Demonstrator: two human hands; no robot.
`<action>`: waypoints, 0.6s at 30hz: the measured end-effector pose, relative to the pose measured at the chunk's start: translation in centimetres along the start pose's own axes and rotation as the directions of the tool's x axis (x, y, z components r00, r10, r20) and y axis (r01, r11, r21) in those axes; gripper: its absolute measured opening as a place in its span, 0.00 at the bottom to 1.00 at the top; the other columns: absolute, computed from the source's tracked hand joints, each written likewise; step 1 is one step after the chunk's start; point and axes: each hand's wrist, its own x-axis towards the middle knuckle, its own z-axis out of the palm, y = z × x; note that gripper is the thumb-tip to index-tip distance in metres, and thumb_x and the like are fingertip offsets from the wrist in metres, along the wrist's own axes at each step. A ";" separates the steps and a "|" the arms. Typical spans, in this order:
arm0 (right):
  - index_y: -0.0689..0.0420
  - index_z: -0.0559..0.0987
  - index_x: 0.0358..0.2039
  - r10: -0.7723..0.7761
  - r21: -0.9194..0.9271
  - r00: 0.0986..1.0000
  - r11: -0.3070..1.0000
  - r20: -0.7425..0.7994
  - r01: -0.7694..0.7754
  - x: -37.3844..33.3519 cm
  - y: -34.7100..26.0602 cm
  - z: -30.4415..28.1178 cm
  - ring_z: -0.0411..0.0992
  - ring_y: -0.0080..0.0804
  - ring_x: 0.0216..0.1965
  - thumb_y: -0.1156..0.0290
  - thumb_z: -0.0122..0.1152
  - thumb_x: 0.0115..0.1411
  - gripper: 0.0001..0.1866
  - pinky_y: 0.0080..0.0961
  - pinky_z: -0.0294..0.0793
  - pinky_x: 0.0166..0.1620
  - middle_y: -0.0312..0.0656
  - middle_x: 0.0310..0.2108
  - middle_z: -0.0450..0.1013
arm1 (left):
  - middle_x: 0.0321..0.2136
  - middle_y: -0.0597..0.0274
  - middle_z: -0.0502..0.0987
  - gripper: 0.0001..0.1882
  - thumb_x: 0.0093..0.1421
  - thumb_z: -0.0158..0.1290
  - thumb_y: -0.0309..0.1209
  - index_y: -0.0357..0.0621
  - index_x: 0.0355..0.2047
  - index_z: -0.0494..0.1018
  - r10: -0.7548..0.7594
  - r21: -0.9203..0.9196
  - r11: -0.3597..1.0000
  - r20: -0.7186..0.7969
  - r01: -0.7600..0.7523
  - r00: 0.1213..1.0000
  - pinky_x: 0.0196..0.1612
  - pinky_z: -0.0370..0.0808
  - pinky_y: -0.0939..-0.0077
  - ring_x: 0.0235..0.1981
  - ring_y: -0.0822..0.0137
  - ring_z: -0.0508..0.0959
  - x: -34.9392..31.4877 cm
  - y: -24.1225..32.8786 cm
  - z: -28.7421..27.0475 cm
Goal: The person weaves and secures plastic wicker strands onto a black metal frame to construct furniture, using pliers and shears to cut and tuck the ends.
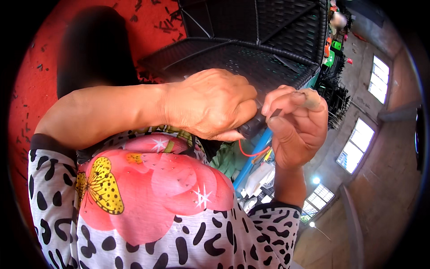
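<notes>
My left hand [215,105] is closed in a fist, knuckles up, around a dark rounded object [253,127]. Only its end shows below my fingers, so its kind is unclear. A thin orange-red cord [251,154] loops close under it. Just to the right, my right hand [298,123] pinches a short flat dark strip [276,113] between thumb and finger. One finger of that hand wears a tan wrapping [312,99]. Beyond both hands stands a black woven wicker piece [233,49] with ribbed frame bars.
Dark scraps [170,20] lie scattered on the red floor [40,94] at left. A blue bar [251,161] runs below my hands, beside white and coloured items [260,181]. Black strips [333,105] and green and orange objects [330,58] are piled behind my right hand.
</notes>
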 end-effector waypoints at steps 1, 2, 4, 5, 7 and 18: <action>0.68 0.63 0.43 -0.055 0.005 0.998 0.998 -0.004 0.055 -0.3 0.6 0.2 0.65 0.23 0.31 0.85 0.59 0.49 0.21 0.15 0.66 0.35 0.48 0.34 0.68 | 0.21 0.53 0.64 0.17 0.44 0.56 0.38 0.39 0.21 0.63 -0.003 0.016 1.000 0.001 0.003 1.000 0.22 0.67 0.65 0.21 0.55 0.69 -0.4 -0.1 0.2; 0.68 0.62 0.44 -0.110 0.011 0.994 0.994 -0.009 0.110 -0.5 1.0 0.4 0.65 0.24 0.31 0.85 0.58 0.50 0.21 0.15 0.66 0.36 0.49 0.35 0.68 | 0.21 0.54 0.64 0.16 0.43 0.57 0.37 0.39 0.21 0.63 -0.005 0.032 0.999 0.002 0.005 1.000 0.21 0.66 0.65 0.20 0.55 0.68 -0.7 -0.2 0.3; 0.68 0.64 0.43 -0.079 0.030 0.996 0.996 -0.038 0.080 -0.7 1.2 0.7 0.67 0.26 0.33 0.84 0.59 0.50 0.20 0.17 0.66 0.38 0.48 0.36 0.68 | 0.20 0.54 0.64 0.16 0.43 0.57 0.36 0.39 0.20 0.63 0.008 0.053 0.999 -0.037 -0.006 0.999 0.21 0.66 0.66 0.19 0.56 0.68 -1.1 -0.6 0.5; 0.68 0.65 0.43 -0.027 0.021 0.999 0.999 -0.038 0.028 -0.2 1.3 0.8 0.68 0.26 0.34 0.83 0.60 0.50 0.20 0.18 0.66 0.40 0.48 0.35 0.68 | 0.20 0.55 0.64 0.15 0.43 0.57 0.34 0.40 0.20 0.62 0.018 0.069 0.998 -0.085 -0.012 0.996 0.20 0.66 0.67 0.18 0.56 0.67 -1.3 -0.7 0.5; 0.69 0.67 0.42 0.037 -0.044 0.999 0.998 0.017 -0.036 0.9 1.5 0.3 0.68 0.25 0.36 0.80 0.62 0.49 0.20 0.21 0.65 0.46 0.44 0.35 0.69 | 0.20 0.55 0.64 0.15 0.43 0.57 0.33 0.39 0.20 0.62 -0.012 0.070 0.997 -0.083 0.018 0.996 0.20 0.66 0.67 0.18 0.56 0.67 -1.5 -0.8 0.2; 0.61 0.73 0.23 -0.135 -0.372 0.967 0.904 0.216 0.210 3.4 2.1 0.4 0.70 0.40 0.35 0.77 0.63 0.43 0.07 0.30 0.66 0.42 0.43 0.26 0.70 | 0.18 0.54 0.65 0.15 0.45 0.57 0.33 0.39 0.21 0.61 -0.064 0.058 0.996 -0.124 0.071 0.990 0.22 0.67 0.63 0.20 0.53 0.69 -1.9 -1.8 0.1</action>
